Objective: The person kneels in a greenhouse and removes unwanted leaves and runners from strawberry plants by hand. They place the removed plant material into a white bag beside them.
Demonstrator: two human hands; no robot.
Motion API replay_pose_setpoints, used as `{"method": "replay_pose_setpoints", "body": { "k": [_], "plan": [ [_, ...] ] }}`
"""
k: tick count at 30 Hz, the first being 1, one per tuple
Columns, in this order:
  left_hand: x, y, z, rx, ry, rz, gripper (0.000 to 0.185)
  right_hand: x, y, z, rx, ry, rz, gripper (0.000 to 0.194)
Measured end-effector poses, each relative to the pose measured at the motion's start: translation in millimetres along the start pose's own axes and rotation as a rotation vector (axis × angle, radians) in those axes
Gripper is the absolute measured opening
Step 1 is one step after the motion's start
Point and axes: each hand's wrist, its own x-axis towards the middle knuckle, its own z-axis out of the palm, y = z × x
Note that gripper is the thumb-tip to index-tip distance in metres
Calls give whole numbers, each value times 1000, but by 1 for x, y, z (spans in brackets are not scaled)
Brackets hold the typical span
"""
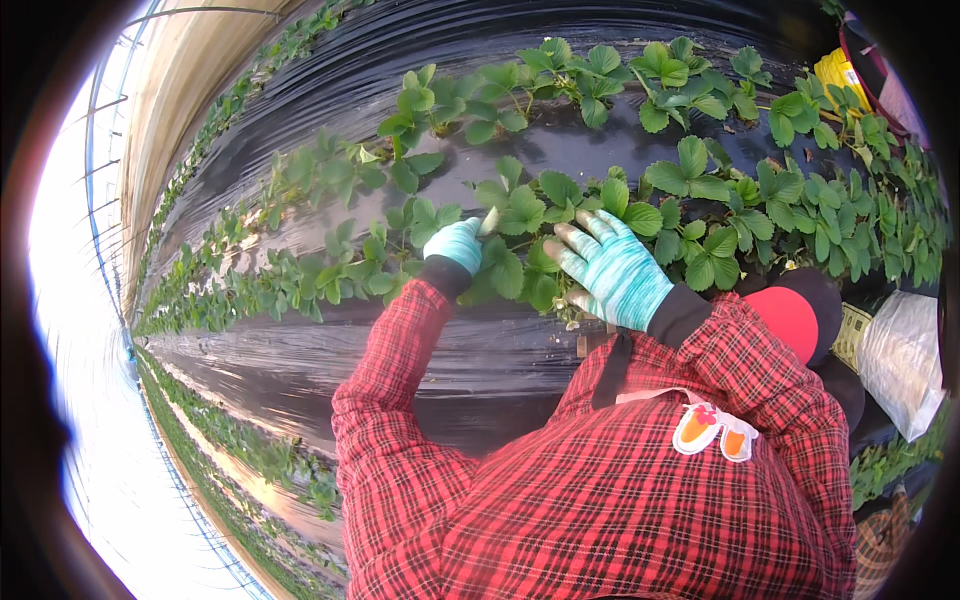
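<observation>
Strawberry plants (525, 214) with broad green leaves grow through black plastic mulch film (480, 352) in front of me. My left hand (455, 244), in a striped turquoise glove, is among the leaves with its fingers curled and one soiled fingertip pointing up. Whether it pinches a stem is hidden. To the right, my right hand (615, 270) wears a matching glove with dirty fingertips. Its fingers are spread over the foliage, and nothing shows in its grasp. Small white flowers (572, 325) hang just below that hand.
More strawberry rows (585, 82) run beyond and to the left. At right are a red and black rounded object (787, 319), a white plastic bag (904, 360) and a yellow item (841, 79). Greenhouse sheeting (176, 90) rises at far left.
</observation>
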Motion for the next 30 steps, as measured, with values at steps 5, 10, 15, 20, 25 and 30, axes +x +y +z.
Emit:
{"method": "replay_pose_setpoints", "body": {
  "k": [5,10,15,20,25,30],
  "plan": [
    [-67,41,50,220,-222,60,25,20,-12,11,-131,-278,-192,70],
    [-60,28,12,227,128,-45,25,-2,-5,27,-147,-496,-81,53],
    [-31,20,-5,529,106,151,21,-11,-2,31,-156,-414,-79,54],
    [-18,18,4,698,-14,300,22,-11,-3,29,-146,-424,-56,59],
    [-5,7,7,615,19,351,17,-14,-1,30,-121,-403,-52,60],
    [14,-9,3,237,94,3,24,-17,0,32,-131,-401,-53,61]
  ]
}}
